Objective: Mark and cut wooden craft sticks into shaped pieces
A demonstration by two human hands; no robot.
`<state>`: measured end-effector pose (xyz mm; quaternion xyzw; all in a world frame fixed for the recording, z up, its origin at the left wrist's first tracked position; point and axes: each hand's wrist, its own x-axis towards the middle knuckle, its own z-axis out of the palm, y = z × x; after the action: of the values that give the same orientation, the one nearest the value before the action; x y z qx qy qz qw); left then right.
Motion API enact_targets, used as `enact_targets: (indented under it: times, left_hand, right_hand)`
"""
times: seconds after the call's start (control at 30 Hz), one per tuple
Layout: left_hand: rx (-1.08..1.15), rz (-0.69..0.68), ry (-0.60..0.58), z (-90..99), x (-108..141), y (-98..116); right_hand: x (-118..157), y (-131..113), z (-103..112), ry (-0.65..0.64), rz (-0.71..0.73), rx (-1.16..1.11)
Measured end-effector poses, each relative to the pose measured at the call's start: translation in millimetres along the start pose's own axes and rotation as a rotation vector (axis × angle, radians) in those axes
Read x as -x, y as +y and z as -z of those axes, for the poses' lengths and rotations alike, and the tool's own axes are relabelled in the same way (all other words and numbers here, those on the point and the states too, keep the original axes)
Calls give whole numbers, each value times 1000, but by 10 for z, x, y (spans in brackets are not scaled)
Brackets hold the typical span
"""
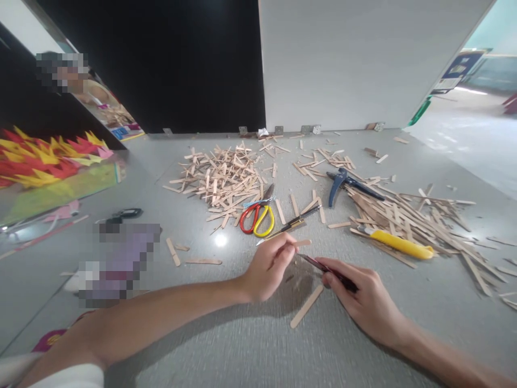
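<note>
My left hand [272, 268] pinches a short piece of wooden craft stick [304, 243], its end poking out past the thumb. In my right hand [365, 296] is a dark-handled knife [329, 269]. The blade points left and lies close to the stick, just below my left fingertips; whether it touches the wood I cannot tell. Below the knife a whole craft stick [307, 307] rests on the grey surface. Beyond my left hand are scissors [257, 218] with one red and one yellow handle, and a slim dark pointed tool [301, 220].
A heap of cut sticks [226, 178] spreads ahead. To the right are long wood strips [404, 215], a yellow cutter [402, 244] and blue-handled pliers [343, 180]. A blurred purple object [129, 258] and folded paper pieces [44, 156] lie left. Black and white panels [339, 64] stand behind; a person [97, 94] sits far left.
</note>
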<state>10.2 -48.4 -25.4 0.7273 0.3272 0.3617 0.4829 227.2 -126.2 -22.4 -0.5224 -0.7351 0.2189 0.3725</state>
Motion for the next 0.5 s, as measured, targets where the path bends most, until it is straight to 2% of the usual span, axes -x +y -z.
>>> enact_targets:
  times: [0.5]
  left_hand:
    - [-97,-64,8,9,-14,-55]
  right_hand:
    - [17,2,-12,-33,42,-5]
